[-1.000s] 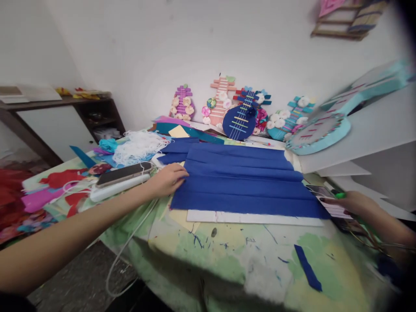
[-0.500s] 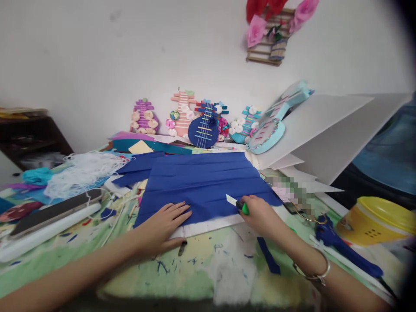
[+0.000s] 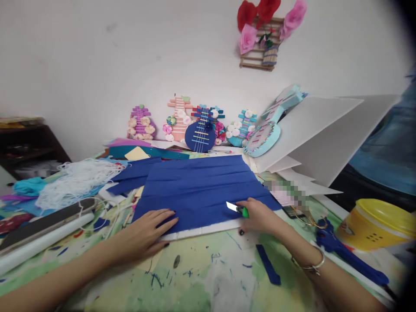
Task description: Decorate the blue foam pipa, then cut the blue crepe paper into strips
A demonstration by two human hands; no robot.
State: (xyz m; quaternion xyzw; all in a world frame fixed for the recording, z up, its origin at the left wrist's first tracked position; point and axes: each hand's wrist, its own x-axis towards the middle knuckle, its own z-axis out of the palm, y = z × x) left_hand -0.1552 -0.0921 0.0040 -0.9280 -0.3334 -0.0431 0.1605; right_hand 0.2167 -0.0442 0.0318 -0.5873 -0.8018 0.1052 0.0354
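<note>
A creased sheet of dark blue crepe paper covers a white board, whose front edge shows as a strip. My left hand rests on the sheet's front left corner, fingers stretched out and thumb over the board's edge. At the front right, my right hand is closed round a green and black utility knife. Its wide blade points left above the blue paper; whether it touches cannot be made out. A narrow blue paper strip lies on the table in front of the right forearm.
A glue gun and a yellow tub stand at the right. White string and a phone lie at the left. Paper lutes, one dark blue, lean along the wall. White boards tilt at the back right.
My left hand has slid left and back along the sheet's front edge. The right hand keeps the knife, its thumb now apart from the handle. The view has shifted slightly.
</note>
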